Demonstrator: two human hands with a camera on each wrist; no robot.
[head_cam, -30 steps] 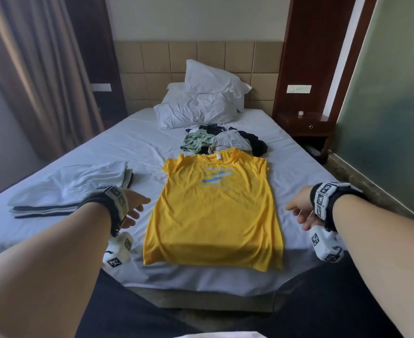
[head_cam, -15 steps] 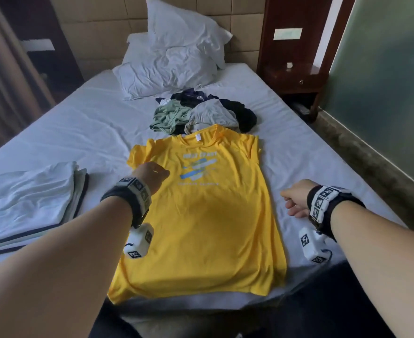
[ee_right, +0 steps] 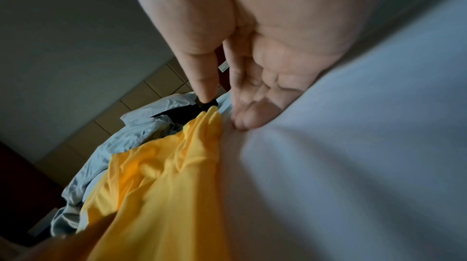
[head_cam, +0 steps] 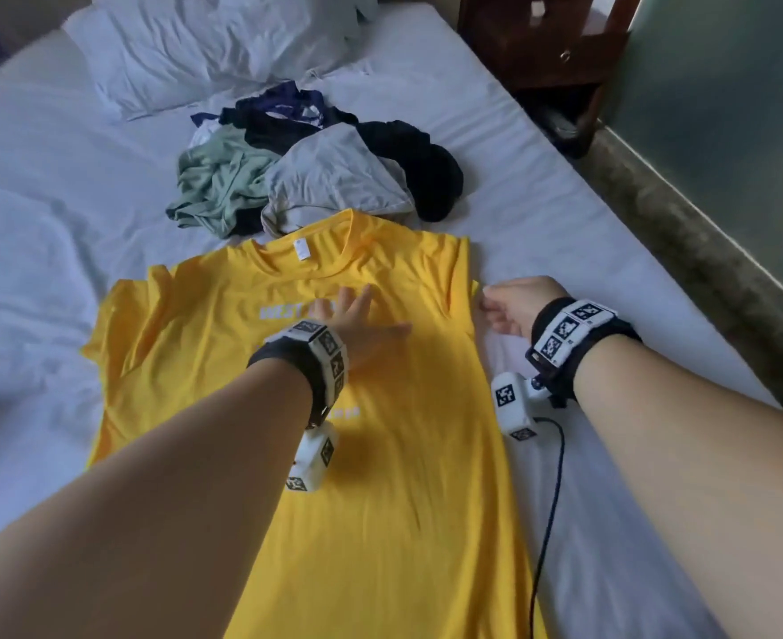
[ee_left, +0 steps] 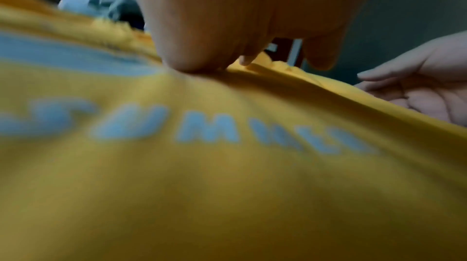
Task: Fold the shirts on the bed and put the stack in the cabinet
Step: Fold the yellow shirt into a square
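Observation:
A yellow shirt with pale blue print lies face up and flat on the white bed. My left hand presses flat on its chest, fingers spread over the lettering; in the left wrist view the left hand pushes the yellow shirt into small creases. My right hand lies on the sheet at the edge of the right sleeve. In the right wrist view the right hand has thumb and fingers straight, with the sleeve tip just between them, not pinched.
A loose pile of unfolded shirts, green, grey and dark, lies just beyond the collar. Pillows sit at the head of the bed. A dark wooden nightstand and a wall stand to the right. A cable trails from my right wrist.
The view has leaned in over the bed. My left hand slid from the shirt's left shoulder to its chest and lies flat. My right hand moved forward to the right sleeve.

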